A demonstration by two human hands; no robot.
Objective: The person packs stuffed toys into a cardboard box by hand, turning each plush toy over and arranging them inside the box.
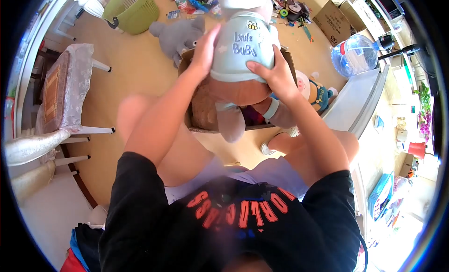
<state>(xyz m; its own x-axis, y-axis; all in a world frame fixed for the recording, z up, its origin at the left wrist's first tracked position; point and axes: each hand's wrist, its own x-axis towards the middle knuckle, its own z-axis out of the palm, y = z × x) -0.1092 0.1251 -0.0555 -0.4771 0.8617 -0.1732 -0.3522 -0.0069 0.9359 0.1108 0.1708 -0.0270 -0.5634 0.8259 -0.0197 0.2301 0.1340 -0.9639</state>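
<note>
A large plush toy (238, 61) in a pale mint shirt with a bee and lettering, brown shorts and grey-brown feet is held above an open cardboard box (291, 61). My left hand (206, 50) presses against the toy's side at the left of the shirt. On the other side my right hand (276, 75) grips the shirt, its thumb across the front. The toy's legs hang over the box's near edge, and its body hides much of the inside. Something brown and something dark red show within the box.
A grey plush toy (177, 36) lies left of the box, a pink-faced plush (318, 92) right of it. Beyond are a green basket (133, 12), scattered small items (292, 12), another carton (333, 24) and a water bottle (354, 56). A covered chair (68, 89) stands left.
</note>
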